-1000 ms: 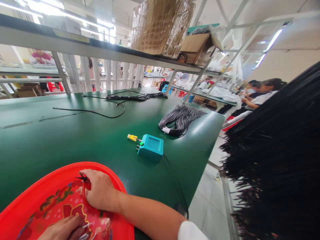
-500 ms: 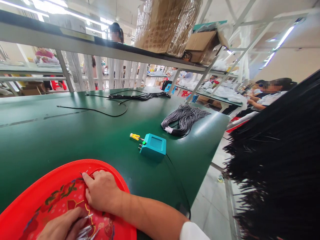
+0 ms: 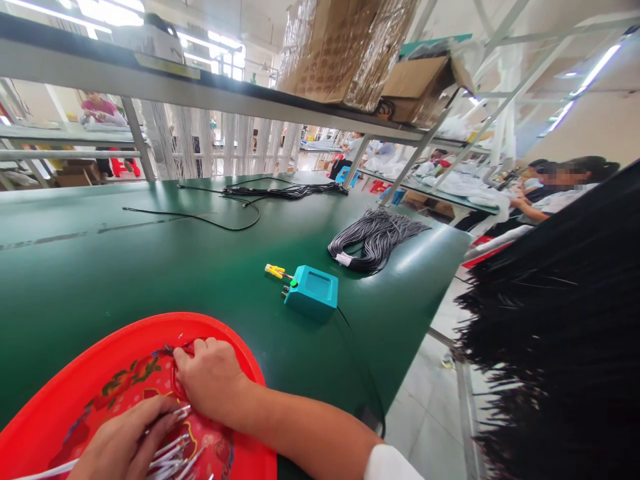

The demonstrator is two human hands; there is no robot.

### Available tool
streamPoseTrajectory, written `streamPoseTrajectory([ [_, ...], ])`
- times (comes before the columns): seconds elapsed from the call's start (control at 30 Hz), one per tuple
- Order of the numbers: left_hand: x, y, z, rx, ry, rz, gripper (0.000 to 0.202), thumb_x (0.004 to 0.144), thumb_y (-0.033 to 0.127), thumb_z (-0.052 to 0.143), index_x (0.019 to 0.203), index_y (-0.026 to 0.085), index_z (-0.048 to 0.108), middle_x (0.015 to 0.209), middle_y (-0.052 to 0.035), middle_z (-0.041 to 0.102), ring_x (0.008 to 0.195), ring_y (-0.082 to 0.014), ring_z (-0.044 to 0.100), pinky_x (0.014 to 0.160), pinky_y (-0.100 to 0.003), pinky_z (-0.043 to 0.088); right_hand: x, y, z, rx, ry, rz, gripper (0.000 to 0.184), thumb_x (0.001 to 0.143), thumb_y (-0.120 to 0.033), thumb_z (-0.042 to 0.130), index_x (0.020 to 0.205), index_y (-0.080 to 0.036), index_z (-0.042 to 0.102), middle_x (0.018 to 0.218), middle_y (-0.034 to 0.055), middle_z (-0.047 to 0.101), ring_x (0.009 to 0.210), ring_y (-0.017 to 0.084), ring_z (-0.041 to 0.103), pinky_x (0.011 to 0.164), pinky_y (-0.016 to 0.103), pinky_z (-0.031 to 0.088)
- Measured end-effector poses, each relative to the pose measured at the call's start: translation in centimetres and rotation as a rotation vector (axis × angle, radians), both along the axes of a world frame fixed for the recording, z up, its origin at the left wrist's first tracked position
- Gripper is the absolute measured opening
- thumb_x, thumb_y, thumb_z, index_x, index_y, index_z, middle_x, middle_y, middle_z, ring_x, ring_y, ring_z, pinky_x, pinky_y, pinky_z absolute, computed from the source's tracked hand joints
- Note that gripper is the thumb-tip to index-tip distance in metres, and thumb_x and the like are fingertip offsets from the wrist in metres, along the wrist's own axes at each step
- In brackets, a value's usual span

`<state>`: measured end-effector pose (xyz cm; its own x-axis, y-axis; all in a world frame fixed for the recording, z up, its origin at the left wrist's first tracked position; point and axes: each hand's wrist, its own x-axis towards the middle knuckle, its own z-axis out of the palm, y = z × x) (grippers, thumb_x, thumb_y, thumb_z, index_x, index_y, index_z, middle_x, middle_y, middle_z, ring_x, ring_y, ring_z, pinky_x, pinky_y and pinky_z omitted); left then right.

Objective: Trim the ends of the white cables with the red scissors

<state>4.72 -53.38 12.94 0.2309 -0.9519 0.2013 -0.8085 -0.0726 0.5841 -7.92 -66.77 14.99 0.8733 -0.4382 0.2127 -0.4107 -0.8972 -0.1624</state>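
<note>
A red tray (image 3: 75,373) with a flower pattern lies on the green table at the lower left. My right hand (image 3: 213,380) rests inside it, fingers curled and pinched on thin wire ends near the tray's far rim. My left hand (image 3: 123,443) lies lower in the tray, fingers closed over a bunch of thin white wires (image 3: 173,457) with metal tips.
A teal box (image 3: 313,292) with a yellow clip (image 3: 275,271) sits mid-table. A grey cable bundle (image 3: 373,233) lies beyond it, black cables (image 3: 285,192) farther back. A dense mass of black wires (image 3: 560,320) hangs at right. People work at other tables.
The view has shifted slightly. My left hand has come further up into the tray, and more white wires show under it. My right hand stays at the tray's far side.
</note>
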Motion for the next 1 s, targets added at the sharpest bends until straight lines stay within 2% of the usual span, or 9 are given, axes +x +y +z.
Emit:
streamPoseTrajectory([
  [0.1, 0.1, -0.2, 0.6, 0.016, 0.122, 0.061, 0.029, 0.078, 0.053, 0.053, 0.086, 0.03, 0.067, 0.084, 0.0051, 0.069, 0.075, -0.0118, 0.066, 0.066, -0.01, 0.049, 0.1, -0.2, 0.5, 0.217, -0.202, 0.047, 0.026, 0.086, -0.028, 0.042, 0.101, -0.02, 0.061, 0.091, 0.0074, 0.067, 0.083, 0.02, 0.061, 0.072, 0.033, 0.049],
  [0.2, 0.1, -0.6, 1.6, 0.034, 0.228, 0.203, 0.037, 0.07, 0.061, 0.056, 0.08, 0.027, 0.068, 0.079, 0.0037, 0.07, 0.072, -0.013, 0.066, 0.062, -0.01, 0.049, 0.4, -0.4, 0.7, 0.699, -0.509, 0.017, 0.033, 0.09, -0.029, 0.035, 0.108, -0.019, 0.06, 0.091, 0.004, 0.069, 0.086, 0.013, 0.061, 0.08, 0.025, 0.047],
  [0.3, 0.1, -0.9, 2.5, 0.06, 0.292, 0.331, 0.046, 0.061, 0.068, 0.057, 0.076, 0.026, 0.069, 0.076, 0.0024, 0.07, 0.071, -0.0152, 0.066, 0.058, -0.011, 0.049, 0.7, -0.5, 0.4, 1.134, -0.652, -0.007, 0.044, 0.09, -0.044, 0.032, 0.096, -0.015, 0.064, 0.078, 0.0041, 0.067, 0.066, 0.009, 0.058, 0.063, 0.021, 0.046],
  [0.37, 0.1, -0.9, 2.7, 0.086, 0.324, 0.386, 0.05, 0.058, 0.069, 0.055, 0.076, 0.025, 0.07, 0.076, 0.0016, 0.07, 0.072, -0.0163, 0.066, 0.055, -0.011, 0.049, 0.7, -0.4, 0.3, 1.269, -0.673, 0.081, 0.054, 0.088, -0.055, 0.03, 0.088, -0.015, 0.067, 0.071, 0.0026, 0.063, 0.056, 0.007, 0.053, 0.053, 0.019, 0.042],
  [0.47, 0.2, -0.8, 2.6, 0.129, 0.347, 0.416, 0.05, 0.058, 0.067, 0.056, 0.08, 0.024, 0.069, 0.079, 0.0013, 0.07, 0.072, -0.0163, 0.066, 0.055, -0.012, 0.049, 0.4, 0.0, 0.6, 1.207, -0.737, 0.199, 0.052, 0.085, -0.057, 0.037, 0.08, -0.016, 0.069, 0.067, 0.0019, 0.061, 0.061, 0.008, 0.053, 0.059, 0.02, 0.043],
  [0.6, 0.5, -0.5, 2.1, 0.13, 0.348, 0.339, 0.05, 0.062, 0.065, 0.057, 0.085, 0.021, 0.067, 0.079, -0.0004, 0.069, 0.075, -0.0179, 0.065, 0.059, -0.015, 0.051, 0.0, 0.5, 1.3, 1.04, -0.729, 0.172, 0.033, 0.075, -0.043, 0.06, 0.093, -0.017, 0.068, 0.078, 0.0025, 0.064, 0.061, 0.008, 0.051, 0.059, 0.02, 0.045],
  [0.73, 0.8, -0.1, 1.5, 0.118, 0.37, 0.307, 0.051, 0.07, 0.063, 0.054, 0.096, 0.021, 0.064, 0.081, -0.0007, 0.067, 0.081, -0.018, 0.064, 0.064, -0.016, 0.051, 0.2, 0.5, 1.5, 0.972, -0.672, 0.197, 0.025, 0.072, -0.031, 0.064, 0.095, -0.021, 0.068, 0.089, 0.0016, 0.065, 0.07, 0.008, 0.054, 0.067, 0.02, 0.048],
  [0.87, 0.9, 0.2, 1.1, 0.133, 0.438, 0.333, 0.057, 0.067, 0.066, 0.056, 0.1, 0.02, 0.062, 0.093, -0.003, 0.067, 0.086, -0.02, 0.062, 0.065, -0.019, 0.052, 0.5, 0.3, 1.2, 1.083, -0.683, 0.227, 0.013, 0.072, -0.032, 0.066, 0.076, -0.02, 0.069, 0.079, 0.0009, 0.065, 0.074, 0.01, 0.057, 0.07, 0.022, 0.048],
  [1.0, 0.5, 0.0, 1.4, 0.181, 0.539, 0.301, 0.059, 0.067, 0.069, 0.054, 0.096, 0.017, 0.061, 0.082, -0.0043, 0.066, 0.076, -0.0194, 0.061, 0.065, -0.022, 0.052, 0.6, 0.2, 0.9, 1.329, -0.696, 0.156, 0.019, 0.067, -0.037, 0.069, 0.074, -0.019, 0.069, 0.072, 0.0001, 0.064, 0.068, 0.01, 0.057, 0.066, 0.022, 0.047],
])
